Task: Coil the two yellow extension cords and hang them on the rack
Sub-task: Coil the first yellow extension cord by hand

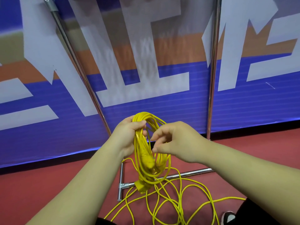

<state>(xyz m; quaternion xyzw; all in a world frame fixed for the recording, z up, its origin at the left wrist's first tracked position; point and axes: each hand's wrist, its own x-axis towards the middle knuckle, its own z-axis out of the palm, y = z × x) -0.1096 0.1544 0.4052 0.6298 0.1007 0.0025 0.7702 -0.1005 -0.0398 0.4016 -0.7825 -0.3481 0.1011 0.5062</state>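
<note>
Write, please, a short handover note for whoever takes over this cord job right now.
Left hand: grips a coil of yellow cord, held up in front of the rack.
Right hand: at the coil with fingers curled; whether it pinches a strand I cannot tell.
A plug hangs at the coil's bottom. Loose yellow cord lies tangled on the floor, across the rack's base bar.
Done: one coil partly wound.
Left: wind in the loose cord (one cord or two, unclear), then hang both coils; none shows on the rack yet.
</note>
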